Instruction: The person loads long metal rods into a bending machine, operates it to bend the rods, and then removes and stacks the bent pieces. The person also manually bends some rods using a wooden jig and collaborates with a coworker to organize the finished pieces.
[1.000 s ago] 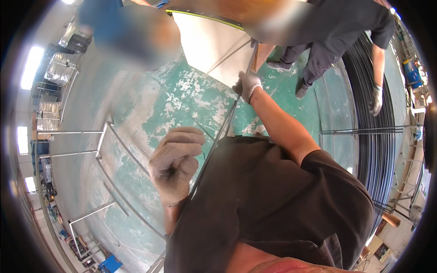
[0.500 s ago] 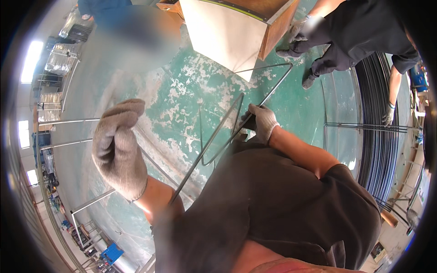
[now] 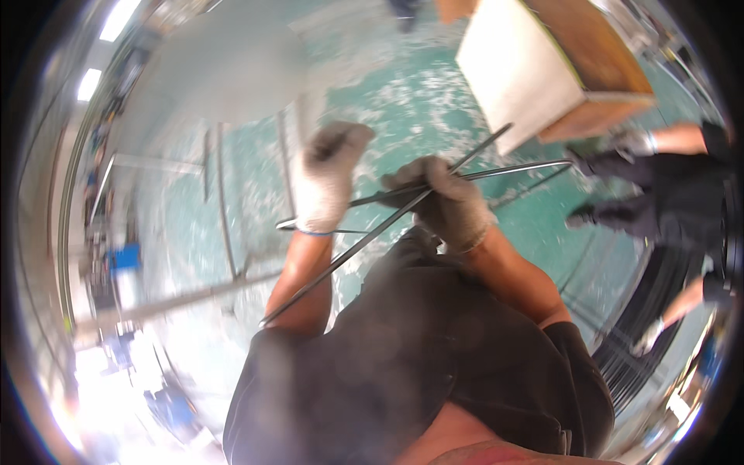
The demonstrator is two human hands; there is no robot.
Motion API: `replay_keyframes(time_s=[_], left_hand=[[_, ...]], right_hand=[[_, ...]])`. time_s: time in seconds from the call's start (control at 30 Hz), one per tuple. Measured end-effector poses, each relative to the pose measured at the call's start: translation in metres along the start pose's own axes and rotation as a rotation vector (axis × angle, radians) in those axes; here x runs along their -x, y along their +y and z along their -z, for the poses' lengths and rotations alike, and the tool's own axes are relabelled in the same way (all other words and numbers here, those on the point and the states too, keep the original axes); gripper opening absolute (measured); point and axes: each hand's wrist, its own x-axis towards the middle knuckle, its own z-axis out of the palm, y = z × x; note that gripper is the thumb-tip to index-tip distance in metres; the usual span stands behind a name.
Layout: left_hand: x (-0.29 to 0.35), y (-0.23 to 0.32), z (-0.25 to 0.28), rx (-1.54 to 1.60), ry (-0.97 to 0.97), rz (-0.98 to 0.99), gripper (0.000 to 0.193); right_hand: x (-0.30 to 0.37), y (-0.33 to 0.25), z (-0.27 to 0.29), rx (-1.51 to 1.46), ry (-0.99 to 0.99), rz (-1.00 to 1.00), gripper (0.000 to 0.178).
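Left hand (image 3: 329,182): gloved; shifts from 9 o'clock in the earlier frame to 11 o'clock; fingers curled, cannot tell whether they meet.
Right hand (image 3: 456,205): remains clamped on the metal frame (image 3: 364,243), off centre toward 2 o'clock.
Wooden box (image 3: 597,50): white-panelled; now between 1 and 2 o'clock, formerly 12 o'clock.
Floor (image 3: 422,89): green coating, worn to pale patches.
Room: co-worker (image 3: 686,182) between 2 and 3 o'clock; dark rod bundle (image 3: 651,302) near 4 o'clock.
Frame position: mid-picture, above the floor; one bar passes in front of the left forearm (image 3: 298,260).
Frame axis: longest visible bar (image 3: 318,280) runs from 8 o'clock to 2 o'clock; second bar (image 3: 515,170) crosses it beside the right hand.
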Motion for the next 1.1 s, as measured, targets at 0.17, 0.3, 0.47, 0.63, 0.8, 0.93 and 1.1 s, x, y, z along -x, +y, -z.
replay_keyframes(time_s=[0.17,0.3,0.47,0.63,0.8,0.93,1.1], left_hand=[[0.102,-0.017,0.067,0.072,0.149,0.265,0.017],[0.185,-0.018,0.111,-0.088,0.383,0.241,0.013],[0.274,-0.022,0.185,-0.350,0.481,0.105,0.008],[0.377,-0.035,0.270,-0.751,0.313,0.157,0.008],[0.471,-0.041,0.326,-1.038,0.456,0.274,0.008],[0.520,-0.049,0.356,-0.984,0.483,0.410,0.009],[0.550,-0.036,0.399,-0.482,0.231,0.684,0.021]], right_hand=[[0.001,0.060,-0.022,0.185,0.031,-0.175,0.039],[0.028,0.125,-0.053,0.291,-0.035,-0.362,0.036],[0.063,0.211,-0.056,0.355,-0.310,-0.395,0.017],[0.089,0.298,-0.088,0.307,-0.447,-0.664,0.020],[0.116,0.393,-0.114,0.298,-0.456,-0.727,0.020],[0.103,0.438,-0.138,0.203,-0.269,-0.773,0.009],[0.068,0.484,-0.177,-0.001,-0.093,-0.738,0.011]])
